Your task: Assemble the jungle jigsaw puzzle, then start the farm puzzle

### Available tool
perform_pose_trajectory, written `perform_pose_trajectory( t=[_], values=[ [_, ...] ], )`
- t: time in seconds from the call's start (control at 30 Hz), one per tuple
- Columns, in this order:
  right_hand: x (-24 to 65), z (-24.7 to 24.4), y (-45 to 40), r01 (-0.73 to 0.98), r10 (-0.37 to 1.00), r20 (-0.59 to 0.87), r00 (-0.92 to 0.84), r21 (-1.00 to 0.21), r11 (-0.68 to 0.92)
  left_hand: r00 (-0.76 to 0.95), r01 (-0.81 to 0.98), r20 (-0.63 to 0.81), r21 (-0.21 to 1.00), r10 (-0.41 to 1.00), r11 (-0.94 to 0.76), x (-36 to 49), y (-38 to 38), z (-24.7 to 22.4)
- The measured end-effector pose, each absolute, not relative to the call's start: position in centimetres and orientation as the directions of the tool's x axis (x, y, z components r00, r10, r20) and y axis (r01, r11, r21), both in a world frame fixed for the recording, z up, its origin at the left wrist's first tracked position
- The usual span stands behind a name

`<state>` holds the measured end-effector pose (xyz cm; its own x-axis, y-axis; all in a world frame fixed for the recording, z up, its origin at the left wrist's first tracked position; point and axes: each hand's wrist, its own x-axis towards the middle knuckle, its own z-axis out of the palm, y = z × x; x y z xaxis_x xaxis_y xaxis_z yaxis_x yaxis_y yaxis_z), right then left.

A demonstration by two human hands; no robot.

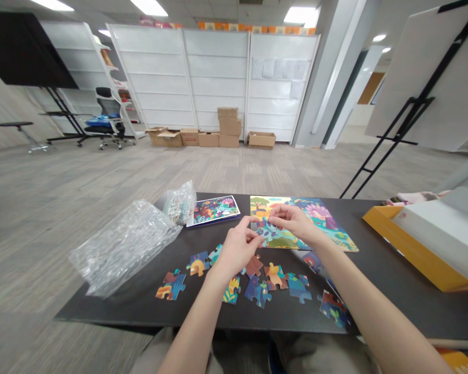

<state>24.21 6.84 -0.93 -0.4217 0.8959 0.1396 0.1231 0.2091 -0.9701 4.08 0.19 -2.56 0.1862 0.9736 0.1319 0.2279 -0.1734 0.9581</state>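
Across a grey carpeted office floor, white shelving units (218, 78) stand behind a stack of cardboard boxes (229, 127), with an office chair (105, 124) off to the left. Nearer, a dark table (113, 311) spreads everything before the seated person. At its right end, an open yellow box (398, 244) holds a white board (440, 234), apparently set aside there to leave the middle of the table free. At the far edge, a clear plastic bag (179, 203) holds pale, teal-flecked contents, too crumpled to identify, beside a loose sheet of bubble wrap (122, 246). A small picture card (213, 211) faces the person, seemingly placed for easy viewing. Straight ahead lies a colourful jigsaw puzzle (320, 223), its near left part hidden by the hands. Loose jigsaw pieces (257, 291) lie face up and mostly apart nearer the person, so that each design shows. The left hand (237, 246) and right hand (292, 221) are half curled, fingertips nearly meeting over the puzzle; whether they grip a piece cannot be told.
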Motion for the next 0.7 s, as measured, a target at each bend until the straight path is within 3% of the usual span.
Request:
perform_pose_trajectory(
  t=[0.33,0.7],
  values=[
    [24.2,-0.8,6.7,0.119,0.884,0.134,-0.448,-0.971,0.208,0.086,0.247,0.199,0.945,0.976,-0.215,4.2,0.2,-2.0],
    [24.5,-1.1,6.9,0.148,0.892,0.126,-0.434,-0.967,0.209,0.159,0.341,0.248,0.895,0.956,-0.289,3.6,0.6,-3.0]
  ],
)
